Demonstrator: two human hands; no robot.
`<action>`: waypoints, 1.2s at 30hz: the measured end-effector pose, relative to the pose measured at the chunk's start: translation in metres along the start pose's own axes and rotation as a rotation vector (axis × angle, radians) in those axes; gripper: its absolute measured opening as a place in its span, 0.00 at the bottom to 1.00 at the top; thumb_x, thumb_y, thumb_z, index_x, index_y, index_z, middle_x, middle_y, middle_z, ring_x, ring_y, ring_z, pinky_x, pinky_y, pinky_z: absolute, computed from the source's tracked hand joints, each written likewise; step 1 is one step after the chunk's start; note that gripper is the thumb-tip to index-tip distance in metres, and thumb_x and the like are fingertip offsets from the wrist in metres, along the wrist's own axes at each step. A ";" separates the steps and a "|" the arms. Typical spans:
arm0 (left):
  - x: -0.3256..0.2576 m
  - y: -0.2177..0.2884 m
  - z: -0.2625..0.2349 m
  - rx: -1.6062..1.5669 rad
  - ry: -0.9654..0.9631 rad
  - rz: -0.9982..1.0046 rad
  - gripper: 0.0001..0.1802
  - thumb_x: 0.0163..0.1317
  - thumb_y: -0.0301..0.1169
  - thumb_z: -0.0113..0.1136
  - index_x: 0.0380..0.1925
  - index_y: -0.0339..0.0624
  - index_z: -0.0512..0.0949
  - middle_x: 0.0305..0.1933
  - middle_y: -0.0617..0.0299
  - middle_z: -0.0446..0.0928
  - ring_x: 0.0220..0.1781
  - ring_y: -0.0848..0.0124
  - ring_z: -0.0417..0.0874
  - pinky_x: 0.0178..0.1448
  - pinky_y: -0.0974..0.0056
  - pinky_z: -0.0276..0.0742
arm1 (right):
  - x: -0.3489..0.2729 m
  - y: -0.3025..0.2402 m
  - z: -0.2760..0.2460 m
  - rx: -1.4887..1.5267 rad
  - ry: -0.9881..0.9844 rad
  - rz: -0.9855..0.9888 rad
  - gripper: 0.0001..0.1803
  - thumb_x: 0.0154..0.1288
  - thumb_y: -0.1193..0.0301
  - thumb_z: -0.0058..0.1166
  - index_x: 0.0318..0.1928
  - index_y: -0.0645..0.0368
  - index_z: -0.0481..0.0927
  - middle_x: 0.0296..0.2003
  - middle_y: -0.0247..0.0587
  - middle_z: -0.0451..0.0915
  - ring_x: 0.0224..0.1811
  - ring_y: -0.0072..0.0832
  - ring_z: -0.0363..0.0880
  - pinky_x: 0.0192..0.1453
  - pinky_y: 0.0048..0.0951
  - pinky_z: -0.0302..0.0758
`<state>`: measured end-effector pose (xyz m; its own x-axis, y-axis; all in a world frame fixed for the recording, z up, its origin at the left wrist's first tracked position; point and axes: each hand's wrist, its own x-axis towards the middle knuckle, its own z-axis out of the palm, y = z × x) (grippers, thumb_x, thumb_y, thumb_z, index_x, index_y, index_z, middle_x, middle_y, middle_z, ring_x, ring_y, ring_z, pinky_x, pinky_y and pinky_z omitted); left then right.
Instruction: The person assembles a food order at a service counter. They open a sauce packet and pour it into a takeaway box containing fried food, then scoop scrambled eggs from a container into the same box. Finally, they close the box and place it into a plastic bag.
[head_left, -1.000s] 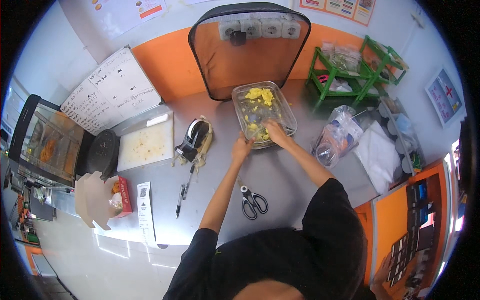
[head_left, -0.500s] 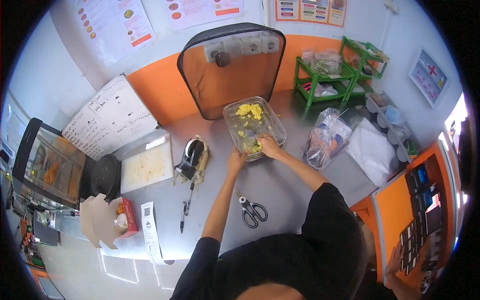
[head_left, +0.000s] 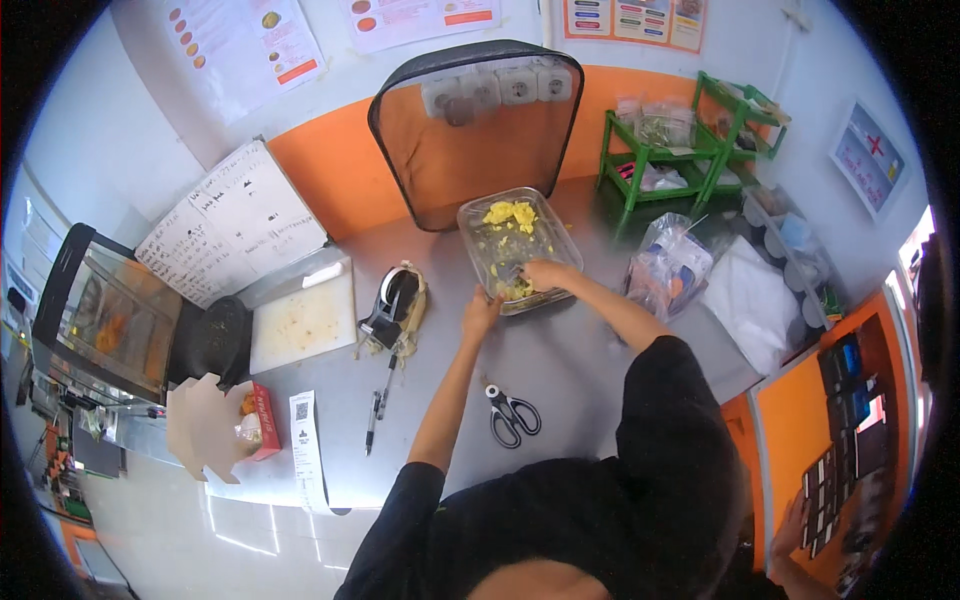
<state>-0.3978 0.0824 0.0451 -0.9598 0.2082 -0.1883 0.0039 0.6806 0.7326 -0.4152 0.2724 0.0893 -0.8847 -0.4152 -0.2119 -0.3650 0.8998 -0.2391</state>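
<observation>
Bracing the clear glass dish (head_left: 560,228) at its near-left corner, your left hand (head_left: 481,311) presses loosely open; your right hand (head_left: 548,274) closes on yellow food (head_left: 512,213) inside. Its long axis runs away from you.

- Single head-worn fisheye view, looking steeply down from above the person's own shoulders onto a grey counter (head_left: 590,360).
- Facing forward toward the orange-and-white back wall (head_left: 330,170), which curves along the upper rim.
- Close enough to fill the lower edge with the black-sleeved torso; both forearms entering from below toward the clear food container (head_left: 518,250) at picture centre.
- Wide sweep: a glass warming cabinet (head_left: 100,320) at far left, a green wire shelf (head_left: 690,150) at upper right.
- Straight edges bent near the black circular rim.
- No second view sharing the scene.
</observation>
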 end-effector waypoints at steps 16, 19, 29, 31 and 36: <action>0.009 -0.019 0.004 0.046 0.153 0.128 0.40 0.52 0.51 0.52 0.56 0.29 0.56 0.39 0.39 0.74 0.43 0.47 0.75 0.44 0.52 0.71 | -0.024 -0.024 -0.008 0.092 0.280 -0.019 0.18 0.46 0.81 0.43 0.41 0.64 0.75 0.30 0.58 0.76 0.38 0.46 0.75 0.43 0.42 0.71; 0.015 -0.026 0.004 -0.013 0.061 0.069 0.40 0.53 0.50 0.51 0.56 0.28 0.56 0.40 0.38 0.73 0.43 0.47 0.75 0.44 0.53 0.71 | -0.032 -0.042 0.000 -0.030 0.433 0.094 0.16 0.45 0.80 0.43 0.39 0.66 0.75 0.30 0.59 0.75 0.36 0.47 0.76 0.40 0.42 0.72; 0.012 -0.031 0.013 -0.028 0.122 0.114 0.40 0.53 0.52 0.51 0.57 0.32 0.56 0.42 0.38 0.72 0.45 0.47 0.74 0.47 0.52 0.69 | -0.041 -0.066 0.008 -0.121 0.356 0.101 0.06 0.41 0.75 0.48 0.22 0.65 0.76 0.21 0.55 0.75 0.29 0.48 0.76 0.34 0.40 0.72; 0.018 -0.028 0.014 -0.085 0.038 0.034 0.40 0.53 0.52 0.51 0.57 0.33 0.56 0.43 0.38 0.72 0.46 0.48 0.74 0.47 0.51 0.69 | -0.021 -0.027 0.016 0.119 0.378 0.160 0.06 0.40 0.76 0.48 0.21 0.65 0.75 0.21 0.55 0.74 0.28 0.48 0.75 0.33 0.41 0.71; 0.014 -0.020 0.003 0.032 0.060 0.046 0.40 0.54 0.53 0.48 0.58 0.34 0.55 0.43 0.38 0.72 0.47 0.48 0.73 0.48 0.52 0.69 | -0.023 -0.015 0.005 0.075 0.468 0.132 0.08 0.42 0.75 0.49 0.27 0.63 0.78 0.26 0.55 0.76 0.32 0.47 0.77 0.38 0.44 0.71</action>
<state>-0.4101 0.0743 0.0259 -0.9735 0.1979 -0.1146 0.0564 0.6933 0.7185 -0.3877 0.2679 0.0926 -0.9637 -0.1777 0.1995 -0.2341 0.9216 -0.3097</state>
